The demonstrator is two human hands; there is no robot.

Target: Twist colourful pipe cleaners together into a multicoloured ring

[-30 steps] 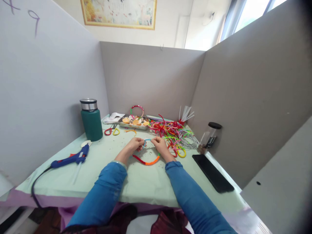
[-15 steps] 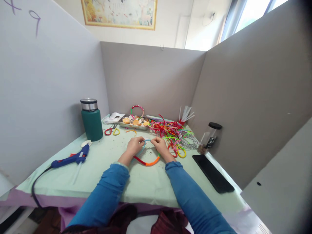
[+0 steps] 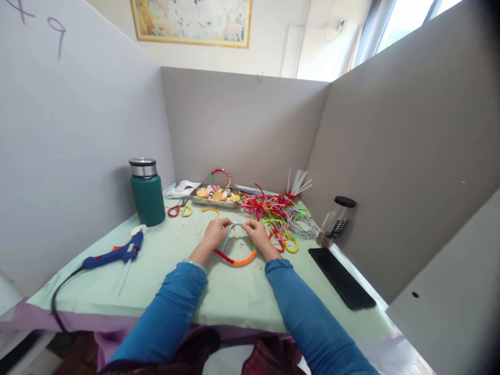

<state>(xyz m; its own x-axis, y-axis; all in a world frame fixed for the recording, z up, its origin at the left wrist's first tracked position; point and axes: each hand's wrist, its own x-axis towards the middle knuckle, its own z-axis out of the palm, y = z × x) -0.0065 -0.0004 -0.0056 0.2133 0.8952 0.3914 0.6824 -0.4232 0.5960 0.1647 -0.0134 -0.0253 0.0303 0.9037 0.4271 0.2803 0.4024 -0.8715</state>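
A hoop [image 3: 245, 261], covered in red, orange and green fuzzy pipe cleaner, is held over the table between both hands. Its far side shows light blue between the fingertips. My left hand [image 3: 215, 234] is closed in a pinch on a light blue pipe cleaner [image 3: 225, 241], whose loose length hangs down inside the hoop. My right hand [image 3: 255, 233] pinches the hoop at its far right, beside the blue part. Fingers hide the exact spots where they grip.
A blue glue gun [image 3: 113, 256] and green bottle [image 3: 147, 199] stand left. Behind lie red-yellow scissors [image 3: 180, 210], a tray [image 3: 214, 203] of shells and a finished-looking ring [image 3: 220, 171]. Right are a pipe cleaner heap [image 3: 273, 207], more scissors [image 3: 291, 245], a black phone-like slab [image 3: 340, 278] and a jar [image 3: 339, 219].
The loose light blue pipe cleaner went from a curve near my left hand to a straighter line inside the hoop. Both hands stay almost in place.
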